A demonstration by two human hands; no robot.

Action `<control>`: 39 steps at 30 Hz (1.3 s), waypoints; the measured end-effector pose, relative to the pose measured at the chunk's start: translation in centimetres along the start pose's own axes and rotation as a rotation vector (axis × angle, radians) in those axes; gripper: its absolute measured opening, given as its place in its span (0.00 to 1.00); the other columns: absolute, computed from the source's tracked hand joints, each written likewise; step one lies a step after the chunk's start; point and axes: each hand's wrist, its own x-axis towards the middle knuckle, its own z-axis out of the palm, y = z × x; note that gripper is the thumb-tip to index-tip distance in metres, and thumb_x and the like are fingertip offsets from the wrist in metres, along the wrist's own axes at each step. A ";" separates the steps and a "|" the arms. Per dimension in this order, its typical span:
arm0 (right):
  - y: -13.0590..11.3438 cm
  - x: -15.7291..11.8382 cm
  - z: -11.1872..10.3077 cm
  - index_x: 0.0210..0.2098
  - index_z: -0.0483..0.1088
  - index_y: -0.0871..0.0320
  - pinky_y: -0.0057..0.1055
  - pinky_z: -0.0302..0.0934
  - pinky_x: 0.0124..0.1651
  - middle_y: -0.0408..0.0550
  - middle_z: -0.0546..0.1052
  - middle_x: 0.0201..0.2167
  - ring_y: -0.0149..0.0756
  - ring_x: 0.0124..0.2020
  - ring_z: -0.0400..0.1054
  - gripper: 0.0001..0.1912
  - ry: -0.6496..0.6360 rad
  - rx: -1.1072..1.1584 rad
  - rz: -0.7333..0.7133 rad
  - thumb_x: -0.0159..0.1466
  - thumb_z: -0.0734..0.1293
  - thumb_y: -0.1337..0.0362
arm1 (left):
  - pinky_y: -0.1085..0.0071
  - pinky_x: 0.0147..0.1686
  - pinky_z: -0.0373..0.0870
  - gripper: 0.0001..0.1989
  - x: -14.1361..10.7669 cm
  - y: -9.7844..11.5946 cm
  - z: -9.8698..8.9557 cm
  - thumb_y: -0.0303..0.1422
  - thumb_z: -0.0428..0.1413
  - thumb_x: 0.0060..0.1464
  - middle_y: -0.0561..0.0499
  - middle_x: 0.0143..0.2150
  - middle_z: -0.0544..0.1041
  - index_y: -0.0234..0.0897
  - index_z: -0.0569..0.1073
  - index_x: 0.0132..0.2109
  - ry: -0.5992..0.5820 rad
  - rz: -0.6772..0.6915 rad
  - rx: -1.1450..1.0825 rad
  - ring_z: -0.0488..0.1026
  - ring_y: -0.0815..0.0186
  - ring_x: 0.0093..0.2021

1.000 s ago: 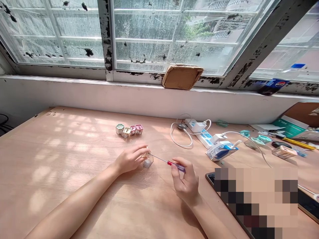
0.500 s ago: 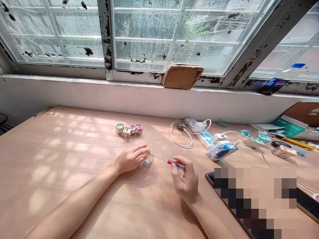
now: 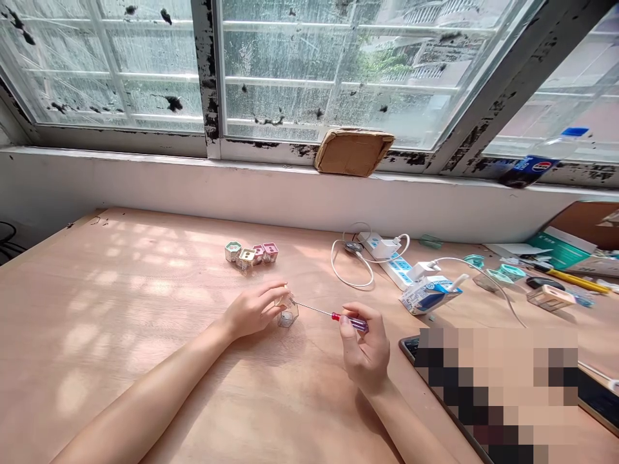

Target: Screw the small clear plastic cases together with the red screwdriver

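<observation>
My left hand (image 3: 254, 308) is closed on a small clear container (image 3: 289, 316) with a pale top, which stands on the wooden table (image 3: 232, 406). Its fingers curl over the container's upper left side and hide part of it. In my right hand (image 3: 366, 348) is a screwdriver (image 3: 349, 320) with a red and purple clear handle and a thin metal shaft. The shaft points left, and its tip reaches the container's upper right side; whether it touches cannot be made out. Beyond my left hand several small containers with green, yellow and pink tops (image 3: 246, 256) sit close together.
A white power strip (image 3: 394, 261) with plugs and cables lies at the back, beside a blue and white drink carton (image 3: 430, 294). At right are a phone (image 3: 410, 346), partly blurred out, green pieces (image 3: 511, 272) and a yellow cutter (image 3: 575, 281). A cola bottle (image 3: 541, 161) leans on the sill.
My right hand has drawn slightly to the right with the screwdriver, so its tip has shifted right along the container. My left hand has stayed in place on the container.
</observation>
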 end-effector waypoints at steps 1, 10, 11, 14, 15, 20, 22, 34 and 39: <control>0.0 0.0 0.0 0.46 0.70 0.54 0.30 0.71 0.33 0.45 0.76 0.34 0.35 0.32 0.74 0.07 -0.001 0.003 0.004 0.69 0.64 0.63 | 0.64 0.54 0.80 0.15 0.0 0.0 0.0 0.30 0.54 0.67 0.38 0.58 0.78 0.37 0.69 0.59 0.003 -0.001 -0.002 0.80 0.60 0.55; -0.1 -0.1 0.1 0.45 0.69 0.55 0.27 0.68 0.30 0.42 0.74 0.29 0.32 0.26 0.71 0.07 -0.035 0.046 0.006 0.69 0.63 0.64 | 0.63 0.53 0.80 0.16 0.0 0.0 -0.1 0.28 0.54 0.66 0.38 0.58 0.77 0.37 0.69 0.59 0.020 -0.022 -0.040 0.80 0.60 0.54; -0.1 0.0 0.1 0.45 0.70 0.55 0.27 0.68 0.29 0.42 0.74 0.29 0.32 0.26 0.72 0.07 -0.036 0.039 0.005 0.69 0.63 0.64 | 0.63 0.53 0.80 0.16 0.0 0.0 -0.1 0.28 0.54 0.66 0.38 0.58 0.77 0.37 0.69 0.59 0.020 -0.024 -0.041 0.80 0.60 0.54; -0.3 0.2 0.2 0.44 0.70 0.55 0.26 0.68 0.27 0.42 0.76 0.29 0.32 0.25 0.72 0.05 -0.033 0.018 0.012 0.69 0.64 0.64 | 0.63 0.52 0.80 0.15 0.1 0.1 -0.1 0.28 0.54 0.65 0.38 0.57 0.77 0.37 0.69 0.58 0.021 -0.026 -0.045 0.80 0.59 0.54; -0.4 0.2 0.1 0.43 0.70 0.55 0.26 0.67 0.26 0.42 0.76 0.29 0.32 0.25 0.73 0.05 -0.034 0.014 0.015 0.69 0.64 0.64 | 0.63 0.52 0.80 0.15 0.1 0.1 -0.1 0.28 0.54 0.65 0.38 0.57 0.77 0.37 0.69 0.58 0.020 -0.028 -0.050 0.79 0.59 0.54; -0.9 0.4 0.1 0.43 0.70 0.55 0.27 0.67 0.25 0.41 0.76 0.26 0.33 0.23 0.73 0.05 -0.112 0.023 -0.021 0.68 0.65 0.63 | 0.63 0.52 0.80 0.16 0.2 0.1 -0.1 0.28 0.55 0.65 0.38 0.58 0.76 0.37 0.69 0.59 0.028 -0.061 -0.082 0.78 0.59 0.56; -1.0 0.4 0.1 0.44 0.70 0.54 0.27 0.69 0.26 0.41 0.76 0.26 0.33 0.23 0.74 0.05 -0.148 0.038 -0.055 0.68 0.65 0.64 | 0.62 0.52 0.79 0.17 0.2 0.1 -0.1 0.28 0.55 0.65 0.38 0.57 0.77 0.38 0.69 0.59 0.030 -0.071 -0.083 0.78 0.58 0.57; -0.7 0.6 0.5 0.39 0.72 0.56 0.29 0.72 0.31 0.44 0.79 0.28 0.36 0.28 0.77 0.06 -0.179 0.207 0.097 0.67 0.67 0.60 | 0.71 0.38 0.81 0.13 0.4 0.2 -0.3 0.28 0.55 0.65 0.39 0.56 0.77 0.37 0.69 0.56 0.052 -0.104 -0.098 0.80 0.64 0.46; -0.8 0.6 0.8 0.39 0.72 0.58 0.27 0.65 0.23 0.45 0.77 0.25 0.33 0.22 0.71 0.12 -0.217 0.335 0.303 0.67 0.68 0.54 | 0.70 0.38 0.81 0.12 0.3 0.0 -0.1 0.30 0.54 0.66 0.40 0.57 0.77 0.38 0.69 0.56 0.045 -0.122 -0.105 0.80 0.64 0.45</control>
